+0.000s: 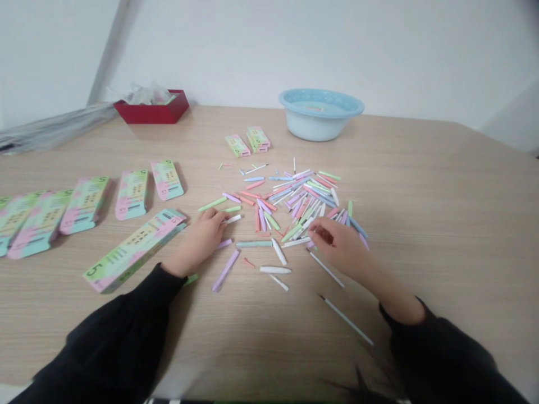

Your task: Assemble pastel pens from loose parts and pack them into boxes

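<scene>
A loose heap of pastel pen parts (301, 196) in pink, lilac, blue, green and white covers the middle of the table. My left hand (204, 238) is at the heap's left edge, its fingers closed on a white pen part (234, 219). At the heap's near right side, my right hand (339, 247) is curled in a pinch; what its fingertips hold, if anything, blends with the white pieces there. Nearer me lie a lilac pen barrel (226, 270), a white tapered barrel (275, 270) and two thin refills with dark tips, one refill (346, 320) nearest me.
A long printed pen box (137, 247) lies left of my left hand. Several more boxes (84, 205) are lined up further left, and small boxes (257, 138) lie behind the heap. At the back stand a blue basin (318, 126) and a red tray (151, 115) holding clear plastic.
</scene>
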{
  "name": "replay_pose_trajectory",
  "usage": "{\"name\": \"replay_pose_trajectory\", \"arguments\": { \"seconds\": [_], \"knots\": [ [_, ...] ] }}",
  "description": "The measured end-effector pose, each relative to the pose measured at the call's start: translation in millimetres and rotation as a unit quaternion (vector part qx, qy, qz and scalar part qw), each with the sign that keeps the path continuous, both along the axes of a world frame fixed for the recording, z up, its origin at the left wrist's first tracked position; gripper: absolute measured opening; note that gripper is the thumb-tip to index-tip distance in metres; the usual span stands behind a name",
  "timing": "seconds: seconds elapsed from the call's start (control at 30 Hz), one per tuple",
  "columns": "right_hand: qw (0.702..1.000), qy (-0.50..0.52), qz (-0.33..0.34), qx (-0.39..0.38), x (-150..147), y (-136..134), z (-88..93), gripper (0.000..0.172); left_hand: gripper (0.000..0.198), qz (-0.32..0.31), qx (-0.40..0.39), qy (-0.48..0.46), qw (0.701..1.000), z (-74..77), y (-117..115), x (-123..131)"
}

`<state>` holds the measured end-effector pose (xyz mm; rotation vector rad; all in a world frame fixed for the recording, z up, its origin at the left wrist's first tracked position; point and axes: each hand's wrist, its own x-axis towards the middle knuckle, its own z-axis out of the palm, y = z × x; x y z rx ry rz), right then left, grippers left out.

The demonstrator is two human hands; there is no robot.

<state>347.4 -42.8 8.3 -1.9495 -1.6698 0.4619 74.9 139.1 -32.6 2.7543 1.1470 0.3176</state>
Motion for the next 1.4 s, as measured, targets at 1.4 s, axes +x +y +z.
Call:
{"name": "replay_pose_trajectory", "arguments": {
  "seconds": [1.4],
  "knots": [
    [0.987, -0.141, -0.02, -0.078, -24.3, -60.4, -54.2, 0.022, 0.029, -0.023, -0.078, -0.156, 0.984, 13.7, -40.0, 10.3]
  ]
}}
